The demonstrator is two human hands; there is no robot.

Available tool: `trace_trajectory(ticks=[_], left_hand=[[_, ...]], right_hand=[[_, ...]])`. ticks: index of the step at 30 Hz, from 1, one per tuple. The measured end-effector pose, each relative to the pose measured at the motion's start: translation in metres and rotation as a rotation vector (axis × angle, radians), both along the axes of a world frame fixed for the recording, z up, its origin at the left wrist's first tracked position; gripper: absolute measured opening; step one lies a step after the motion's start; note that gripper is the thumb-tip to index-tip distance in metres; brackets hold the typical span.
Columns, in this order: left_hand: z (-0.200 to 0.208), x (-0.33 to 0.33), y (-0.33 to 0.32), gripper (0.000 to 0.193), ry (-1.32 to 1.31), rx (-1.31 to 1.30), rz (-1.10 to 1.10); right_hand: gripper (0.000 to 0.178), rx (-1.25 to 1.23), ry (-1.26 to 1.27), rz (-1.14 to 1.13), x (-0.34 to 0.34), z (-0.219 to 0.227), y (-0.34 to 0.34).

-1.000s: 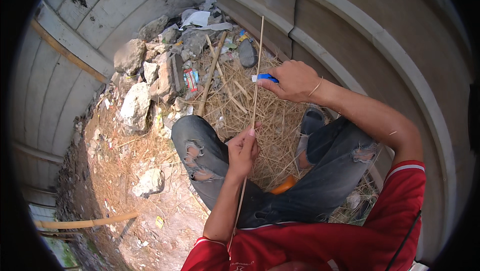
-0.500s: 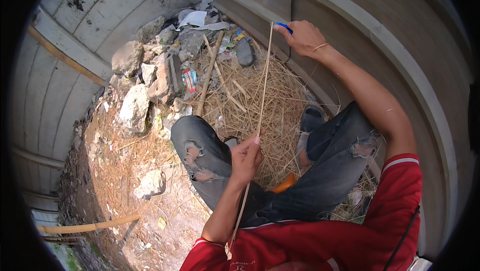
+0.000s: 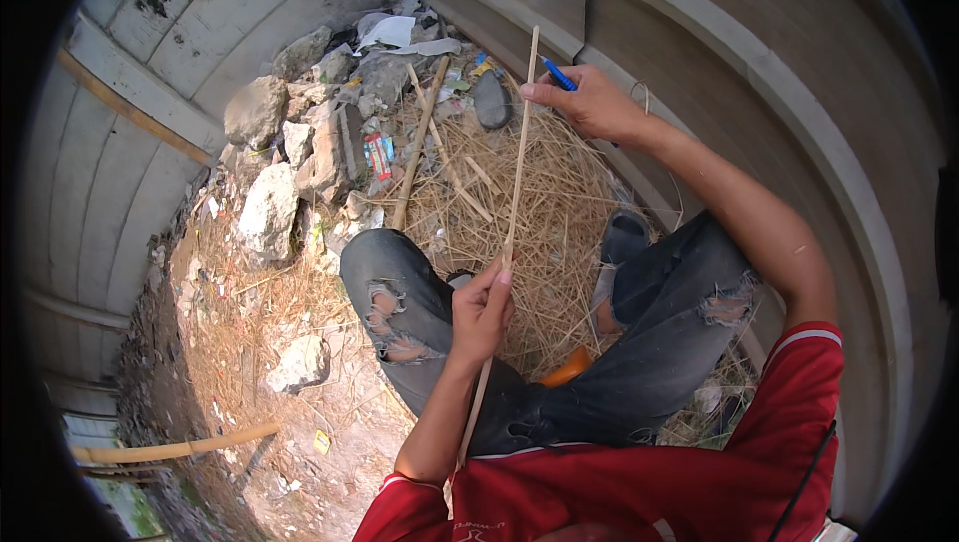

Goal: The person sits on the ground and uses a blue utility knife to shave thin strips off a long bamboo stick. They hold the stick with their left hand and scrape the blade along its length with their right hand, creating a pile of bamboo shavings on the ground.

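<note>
Two hands share one long thin strip (image 3: 517, 157) of pale cane or bamboo, and how that strip lies between them is what I watch most closely. Starting at the left of the scene, I see grey rocks (image 3: 268, 204) and rubble piled against a curved concrete wall (image 3: 120, 142), with a thicker yellow pole (image 3: 175, 447) lying on the dirt near the lower left edge. Moving toward the middle, the left hand (image 3: 481, 310) sits low and near the body, above the left knee of torn grey jeans (image 3: 400, 302), its grip narrow, fingertips pinched around the strip's lower part; the strip's near end runs on down past the forearm toward the red shirt. From that pinch the strip's long axis rises almost straight away from me, leaning slightly right, over a bed of dry straw (image 3: 544, 212) and loose sticks. Farther right and far up, the right hand (image 3: 589, 102) closes on the strip just below its far tip, and the same hand also holds a blue pen (image 3: 557, 73) that pokes out on the left. So the left hand is the nearer one and the right the farther. An orange object (image 3: 567, 367) peeks between the legs; I cannot tell what it is.
</note>
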State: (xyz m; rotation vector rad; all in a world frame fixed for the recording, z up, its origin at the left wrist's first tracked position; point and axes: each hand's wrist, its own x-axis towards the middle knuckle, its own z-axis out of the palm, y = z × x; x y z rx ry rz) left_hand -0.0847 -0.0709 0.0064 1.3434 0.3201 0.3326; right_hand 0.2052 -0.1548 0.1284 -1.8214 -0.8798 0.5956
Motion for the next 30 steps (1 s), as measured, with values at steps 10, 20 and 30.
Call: trace_trajectory(ticks=[10,20,30], left_hand=[[0.037,0.04,0.027,0.049,0.049,0.283,-0.005],[0.033,0.067,0.041,0.044,-0.092,0.076,0.012],[0.002,0.059,0.018,0.042,-0.025,0.084,0.085]], right_hand=[[0.046,0.009,-0.171,0.057,-0.011,-0.012,0.006],[0.054,-0.196,-0.759,0.292,-0.066,-0.025,-0.004],[0.056,-0.314,-0.681,0.133,-0.007,-0.025,0.011]])
